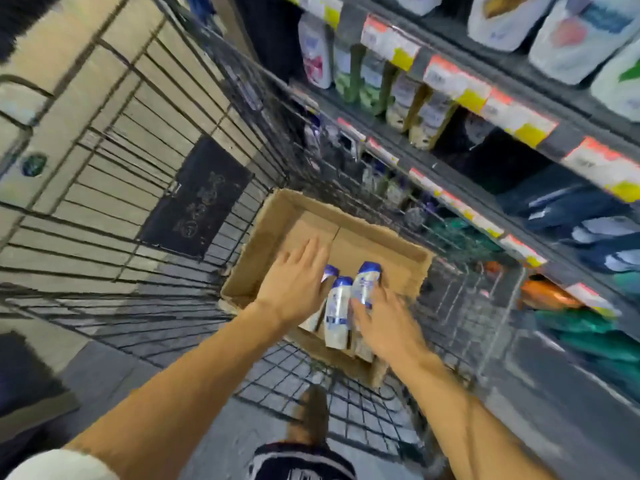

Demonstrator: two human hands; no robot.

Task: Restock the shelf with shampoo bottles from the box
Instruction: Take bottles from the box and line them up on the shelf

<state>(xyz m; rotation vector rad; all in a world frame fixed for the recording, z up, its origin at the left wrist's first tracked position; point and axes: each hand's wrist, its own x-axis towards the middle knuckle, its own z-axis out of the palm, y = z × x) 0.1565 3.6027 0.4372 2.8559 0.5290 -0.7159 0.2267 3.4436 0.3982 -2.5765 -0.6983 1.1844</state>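
An open cardboard box [374,244] sits inside a wire cart. Three white shampoo bottles with blue caps stand at its near end. My left hand [294,289] hovers with spread fingers over the leftmost bottle [329,271]. The middle bottle [337,313] stands free between my hands. My right hand [384,323] has its fingers wrapped on the rightmost bottle [365,284]. The shelf [485,161] rises on the right, with a dark gap in its middle tier.
The black wire cart [145,188] surrounds the box, its tall sides to the left and far end. Shelf tiers at right hold white bottles [315,50] and price tags [457,81]; lower tiers carry blue, green and orange packs. My foot [311,414] shows below the cart.
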